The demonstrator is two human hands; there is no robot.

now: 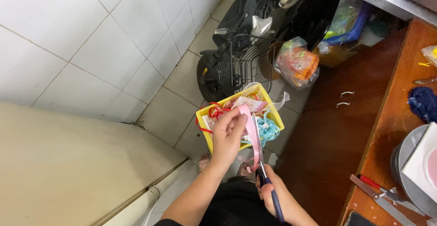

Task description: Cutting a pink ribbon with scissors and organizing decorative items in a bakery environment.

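The left hand (227, 135) is pinching a pink ribbon (253, 137) hanging straight down; the right hand (277, 198) is gripping scissors (268, 187) pointing up at it.

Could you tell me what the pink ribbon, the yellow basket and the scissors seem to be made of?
Pink ribbon, held by the left hand: likely satin fabric; it hangs limp with a slight sheen. Yellow basket: probably moulded plastic, with a bright, rigid rim. Scissors in the right hand: dark, seemingly plastic handles; the blades are too small to judge.
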